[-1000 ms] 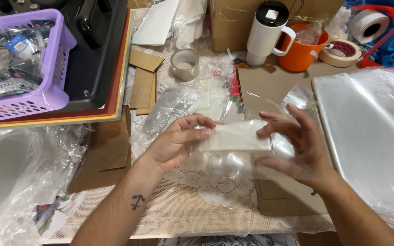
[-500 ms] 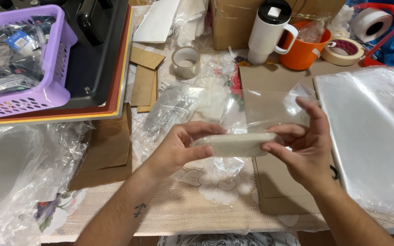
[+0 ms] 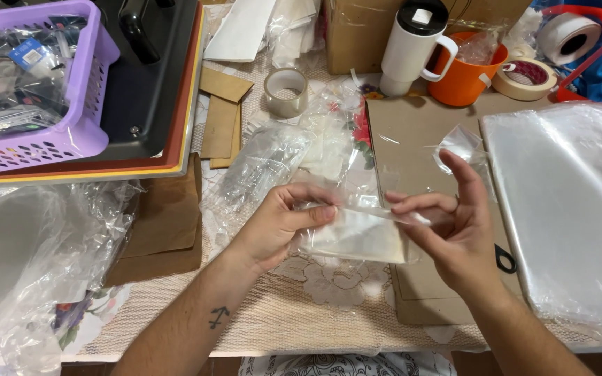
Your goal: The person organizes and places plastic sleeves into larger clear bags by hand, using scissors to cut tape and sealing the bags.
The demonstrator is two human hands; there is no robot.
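The left hand pinches the clear bag at its 9 o'clock edge. The right hand pinches the 3 o'clock edge, remaining fingers spread. Keep the bag taut above the table, with even tension.

Held at centre: clear plastic packet with a flat white insert. At 12 o'clock: brown cardboard box. At 3 o'clock: stack of clear bags. At 10 o'clock: bagged items with a blue tag.
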